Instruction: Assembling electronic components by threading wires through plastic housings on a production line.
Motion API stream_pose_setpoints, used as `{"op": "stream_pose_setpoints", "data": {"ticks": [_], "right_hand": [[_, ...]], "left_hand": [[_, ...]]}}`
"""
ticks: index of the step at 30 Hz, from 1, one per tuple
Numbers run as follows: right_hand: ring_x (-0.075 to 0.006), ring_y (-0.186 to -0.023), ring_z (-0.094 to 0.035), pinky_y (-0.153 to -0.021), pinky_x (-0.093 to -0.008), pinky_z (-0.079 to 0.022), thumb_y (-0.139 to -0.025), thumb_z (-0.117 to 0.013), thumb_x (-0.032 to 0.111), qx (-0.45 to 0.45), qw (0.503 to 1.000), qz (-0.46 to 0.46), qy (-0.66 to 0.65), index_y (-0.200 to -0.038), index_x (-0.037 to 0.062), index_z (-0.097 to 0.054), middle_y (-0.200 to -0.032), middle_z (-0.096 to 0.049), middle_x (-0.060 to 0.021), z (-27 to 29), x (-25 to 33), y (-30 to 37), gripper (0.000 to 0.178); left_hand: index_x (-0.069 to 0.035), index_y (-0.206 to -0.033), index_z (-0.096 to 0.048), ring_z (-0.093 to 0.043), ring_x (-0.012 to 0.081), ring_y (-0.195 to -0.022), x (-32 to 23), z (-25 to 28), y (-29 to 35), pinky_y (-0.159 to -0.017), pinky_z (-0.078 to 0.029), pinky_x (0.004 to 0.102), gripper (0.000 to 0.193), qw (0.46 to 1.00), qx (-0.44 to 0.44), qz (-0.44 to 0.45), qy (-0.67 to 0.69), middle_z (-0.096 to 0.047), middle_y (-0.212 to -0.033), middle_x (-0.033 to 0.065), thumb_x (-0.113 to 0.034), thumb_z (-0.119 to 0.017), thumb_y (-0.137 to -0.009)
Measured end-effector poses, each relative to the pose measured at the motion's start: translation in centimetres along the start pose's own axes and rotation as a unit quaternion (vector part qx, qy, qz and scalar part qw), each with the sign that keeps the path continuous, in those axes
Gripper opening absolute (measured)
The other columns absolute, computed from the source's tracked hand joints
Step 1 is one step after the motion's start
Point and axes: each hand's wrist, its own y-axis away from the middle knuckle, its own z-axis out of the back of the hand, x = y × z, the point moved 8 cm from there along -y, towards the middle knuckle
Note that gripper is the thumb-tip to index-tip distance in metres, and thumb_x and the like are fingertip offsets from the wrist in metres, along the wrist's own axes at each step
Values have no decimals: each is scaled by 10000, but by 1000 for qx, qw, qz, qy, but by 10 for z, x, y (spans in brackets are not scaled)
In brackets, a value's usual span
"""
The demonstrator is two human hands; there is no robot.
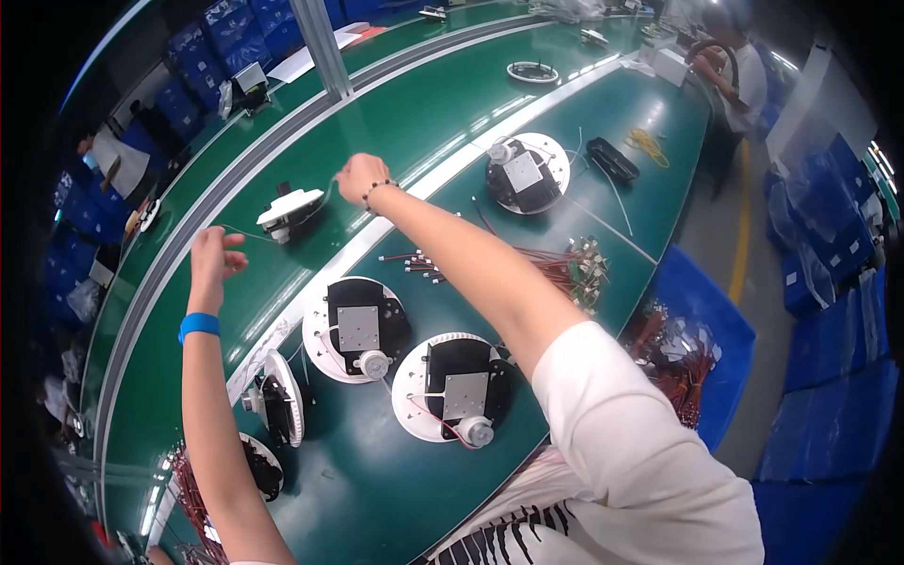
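A small white-and-black device (290, 213) rests on the green conveyor belt, between my two hands. My right hand (363, 179), with a dark beaded bracelet at the wrist, is closed on a thin pale cable (329, 193) just right of the device. Left of it is my left hand (211, 262), fingers curled, with a blue band on the wrist. Another thin strand (250, 234) runs from its fingertips to the device. Nearer me on the green table lie round white units with black housings and silver motors (356, 327), (461, 395), (282, 400).
A similar round unit (527, 174) lies farther right, near a black elongated part (612, 160) and a yellow cord (648, 147). Red wire bundles (556, 268) spread on the table. A blue bin (725, 311) of wire harnesses stands right. A metal post (323, 47) rises beyond the belt. Another person (744, 80) works far right.
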Motion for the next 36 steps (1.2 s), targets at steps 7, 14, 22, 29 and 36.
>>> {"op": "stream_pose_setpoints", "data": {"ticks": [7,14,22,29,36], "right_hand": [[-297,-674,-579,-618,-368,-451,-757,-490,178,-238,913,174,-282,-692,-2,-538,-731,-587,-167,35,99,20,198],[-133,-487,-570,-449,-240,-471,-858,-403,174,71,752,212,-620,-775,-2,-483,-702,-603,-110,76,213,94,210],[-87,-594,-547,-552,-189,-464,-856,-460,175,350,682,251,-591,-856,-21,-541,-733,-564,-44,116,296,215,212],[-126,-742,-574,-649,-222,-488,-829,-488,157,352,711,229,-564,-932,-48,-544,-821,-574,-81,99,269,247,236],[-175,-836,-578,-731,-270,-483,-792,-507,14,433,705,178,-533,-1066,-92,-473,-946,-570,-162,77,240,294,295]], "left_hand": [[-77,-902,-514,-479,43,-539,-55,52,2,-493,-449,199,198,983,-91,-127,95,-530,-780,-10,-254,-430,-871],[-61,-960,-548,-537,100,-830,-164,86,95,-695,-456,249,211,943,-130,-296,79,-559,-864,25,-220,-450,-861],[-11,-922,-493,-516,113,-821,-207,63,250,-722,-431,224,172,917,-49,-386,88,-522,-859,68,-132,-394,-853],[-36,-913,-496,-566,86,-722,-166,60,275,-548,-502,208,119,942,63,-314,101,-547,-832,42,-132,-470,-848],[32,-785,-525,-575,84,-617,-126,65,300,-494,-467,212,45,953,10,-302,32,-587,-676,71,6,-489,-795]]}}
